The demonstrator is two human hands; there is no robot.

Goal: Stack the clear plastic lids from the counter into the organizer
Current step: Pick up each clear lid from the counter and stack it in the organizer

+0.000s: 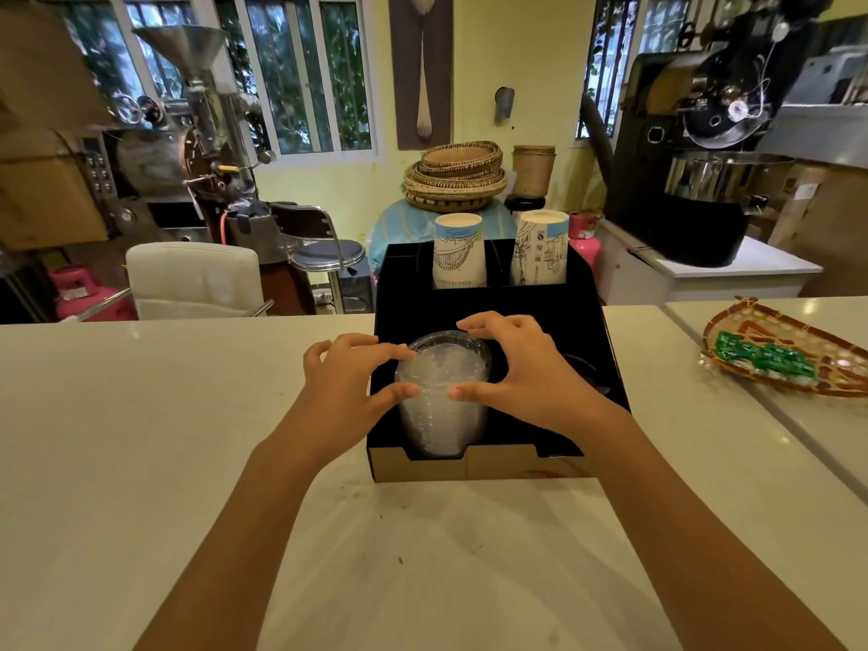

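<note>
A tall stack of clear plastic lids [442,392] stands in the front left slot of the black organizer [580,321] on the white counter. My left hand [345,382] grips the stack from the left, thumb and fingertips on the top lids. My right hand [526,368] grips it from the right the same way, fingers curled over the far rim. The stack's lower part is hidden behind the organizer's front wall. No loose lids show on the counter.
Two stacks of printed paper cups [460,251] fill the organizer's back slots. A woven tray with green packets [794,354] lies at the right on the counter [141,415]. Chairs, baskets and coffee roasters stand beyond the counter.
</note>
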